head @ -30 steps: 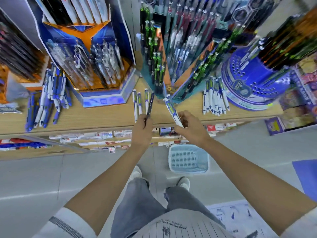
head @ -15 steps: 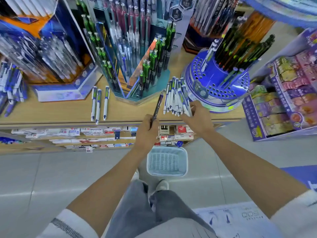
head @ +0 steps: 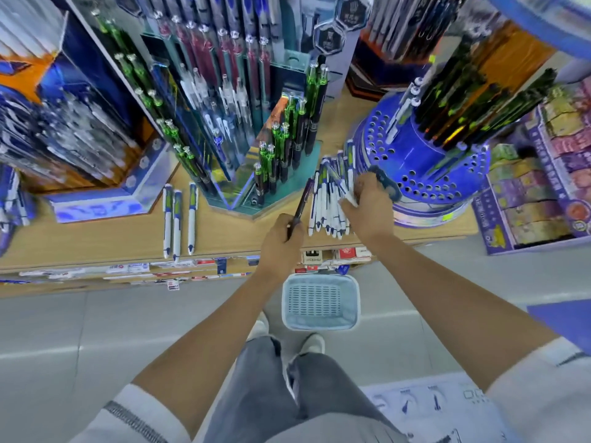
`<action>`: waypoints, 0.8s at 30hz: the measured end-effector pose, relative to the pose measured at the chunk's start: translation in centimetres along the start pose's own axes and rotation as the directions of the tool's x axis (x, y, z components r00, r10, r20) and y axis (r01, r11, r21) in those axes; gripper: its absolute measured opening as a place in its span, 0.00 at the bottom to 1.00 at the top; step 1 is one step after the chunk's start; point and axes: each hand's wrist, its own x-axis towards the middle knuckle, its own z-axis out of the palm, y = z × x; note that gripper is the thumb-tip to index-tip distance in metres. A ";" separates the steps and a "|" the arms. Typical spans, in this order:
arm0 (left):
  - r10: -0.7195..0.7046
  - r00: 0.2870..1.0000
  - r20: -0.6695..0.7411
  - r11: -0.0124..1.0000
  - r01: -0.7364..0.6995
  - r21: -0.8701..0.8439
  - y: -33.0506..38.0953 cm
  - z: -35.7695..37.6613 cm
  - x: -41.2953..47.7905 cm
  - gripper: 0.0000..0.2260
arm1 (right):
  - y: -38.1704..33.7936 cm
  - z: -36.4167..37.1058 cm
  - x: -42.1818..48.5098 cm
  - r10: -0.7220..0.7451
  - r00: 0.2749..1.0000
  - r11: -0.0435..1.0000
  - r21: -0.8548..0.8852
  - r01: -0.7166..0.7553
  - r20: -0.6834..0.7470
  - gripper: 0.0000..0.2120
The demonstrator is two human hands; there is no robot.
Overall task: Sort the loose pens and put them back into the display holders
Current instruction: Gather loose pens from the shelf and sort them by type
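Gripping a dark pen (head: 302, 199), left hand (head: 281, 243) — right hand (head: 367, 207) grips white pens (head: 324, 203).

Three separate white pens (head: 177, 219), one dark pen (head: 302, 201), one basket (head: 319, 302), one round blue holder (head: 412, 161).

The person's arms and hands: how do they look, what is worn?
Both forearms are bare. The left hand and right hand wear no gloves. The left sleeve is white with a grey ribbed band; the right sleeve is white too.
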 end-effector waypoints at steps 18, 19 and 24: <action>-0.001 1.000 -0.005 0.998 0.001 0.061 1.7 0.4 -0.5 0.06 | 0.3 1.0 -1.3 -0.009 1.000 0.999 0.053 0.009 -0.001 0.05; -0.001 1.000 -0.009 0.999 0.001 0.052 1.9 0.3 -0.7 0.06 | 0.0 1.0 -1.3 0.007 1.000 0.997 0.080 -0.007 -0.010 0.04; -0.004 1.000 -0.026 0.998 0.006 0.062 2.2 -0.4 -0.8 0.06 | -1.0 1.0 -0.9 0.074 0.997 0.961 0.267 -0.070 -0.003 0.09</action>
